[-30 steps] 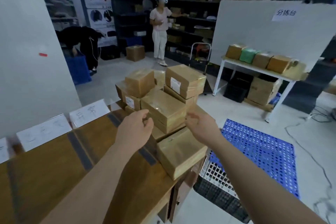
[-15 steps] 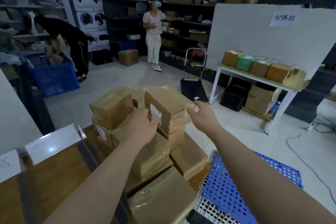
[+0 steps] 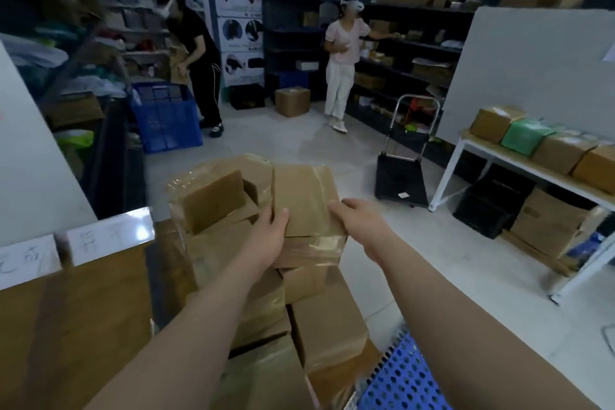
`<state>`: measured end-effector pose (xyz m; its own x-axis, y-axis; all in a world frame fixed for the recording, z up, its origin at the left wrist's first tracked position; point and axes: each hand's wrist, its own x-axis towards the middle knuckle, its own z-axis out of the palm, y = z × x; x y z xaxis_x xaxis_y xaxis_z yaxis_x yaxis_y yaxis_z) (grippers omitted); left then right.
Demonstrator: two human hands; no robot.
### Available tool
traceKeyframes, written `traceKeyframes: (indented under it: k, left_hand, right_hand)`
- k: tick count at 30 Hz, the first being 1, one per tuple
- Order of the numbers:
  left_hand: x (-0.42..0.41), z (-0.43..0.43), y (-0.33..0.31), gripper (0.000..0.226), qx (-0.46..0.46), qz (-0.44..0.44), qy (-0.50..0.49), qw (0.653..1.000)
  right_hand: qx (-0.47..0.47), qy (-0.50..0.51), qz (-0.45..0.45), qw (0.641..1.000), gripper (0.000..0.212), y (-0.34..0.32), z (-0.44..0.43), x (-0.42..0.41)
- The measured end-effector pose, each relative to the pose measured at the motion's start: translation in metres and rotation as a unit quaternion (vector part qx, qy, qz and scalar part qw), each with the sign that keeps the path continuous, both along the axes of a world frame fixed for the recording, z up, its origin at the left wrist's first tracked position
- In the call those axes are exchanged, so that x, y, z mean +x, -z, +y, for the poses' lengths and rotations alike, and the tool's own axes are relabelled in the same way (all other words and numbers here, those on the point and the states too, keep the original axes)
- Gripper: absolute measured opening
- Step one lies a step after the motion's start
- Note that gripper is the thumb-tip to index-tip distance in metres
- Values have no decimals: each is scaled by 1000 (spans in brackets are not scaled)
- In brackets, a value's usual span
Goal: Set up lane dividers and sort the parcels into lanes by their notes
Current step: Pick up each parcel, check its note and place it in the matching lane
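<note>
Both hands are gripping the top parcel [image 3: 304, 196], a brown carton wrapped in clear tape at the top of the pile of parcels [image 3: 309, 326]. The left hand [image 3: 266, 238] is clamping its left side, with the thumb lying on the top face near the left edge and the fingers hidden behind the carton. The right hand [image 3: 361, 223] is holding the near right corner, thumb on top and fingers wrapping round the right side. The top parcel's long axis is apparently running away from the person, its short taped end facing them and its top face tipping slightly toward the camera. Whether it is resting on the carton beneath or is just clear of it cannot be told.

The pile is sitting at the right end of the brown worktop [image 3: 66, 326]; a second carton [image 3: 213, 203] is lying askew just to the left of the held one. Two handwritten paper notes [image 3: 109, 236] are standing along the worktop's back edge. A blue perforated pallet [image 3: 406, 379] is lying on the floor below the right forearm.

Across the room, a folded hand truck [image 3: 402, 176] is standing beside a white table [image 3: 519, 173] carrying brown cartons and a green parcel [image 3: 522, 138].
</note>
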<state>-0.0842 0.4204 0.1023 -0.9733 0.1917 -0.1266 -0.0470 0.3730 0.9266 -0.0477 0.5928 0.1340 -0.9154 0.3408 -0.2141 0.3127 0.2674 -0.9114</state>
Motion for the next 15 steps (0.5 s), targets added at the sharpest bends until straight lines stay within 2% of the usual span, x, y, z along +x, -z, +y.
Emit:
traceKeyframes:
  k: [3, 5, 9, 11, 13, 14, 15]
  left_hand:
    - [21, -5, 3, 50, 92, 0, -6, 996]
    - [38, -9, 0, 51, 140, 15, 0, 990]
    - [62, -21, -11, 70, 171, 82, -20, 982]
    - [69, -28, -19, 56, 196, 97, -59, 974]
    - [75, -32, -28, 32, 220, 84, -102, 966]
    - [79, -35, -31, 28, 223, 78, -121, 964]
    - [82, -37, -33, 33, 220, 72, -137, 963]
  right_hand:
    - [-69, -13, 26, 997, 33, -1, 8, 7]
    - [-106, -18, 31, 994, 43, -7, 11, 13]
    - [-192, -40, 42, 980, 67, -22, 8, 20]
    - [-203, -69, 41, 976, 75, -27, 4, 22]
    - [-199, -98, 39, 974, 70, -30, -2, 24]
    - [-198, -112, 37, 973, 64, -30, -6, 25]
    - [-202, -125, 37, 971, 58, -30, -9, 27]
